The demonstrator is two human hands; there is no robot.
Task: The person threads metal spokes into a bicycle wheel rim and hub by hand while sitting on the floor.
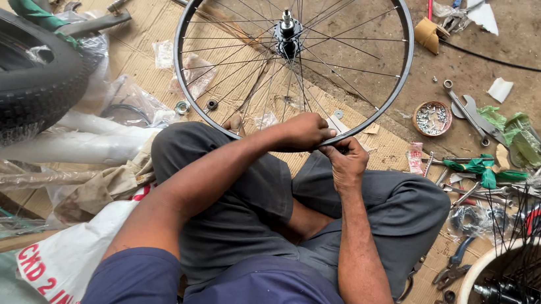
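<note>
A black bicycle wheel rim (402, 72) with thin spokes and a metal hub (287, 36) stands in front of me, its lowest part resting near my crossed legs. My left hand (303, 131) grips the rim's lower edge, fingers curled over it. My right hand (345, 160) is closed just beside it at the same stretch of rim, pinching something small that I cannot make out. Both forearms reach forward over my grey trousers.
A black tyre (13, 81) lies at the left on cardboard (144, 21). A small bowl of metal bits (432, 118), wrenches (469, 112), green wrappers and pliers (454, 265) lie at the right. A white basin (479, 284) with a spoked hub stands at bottom right.
</note>
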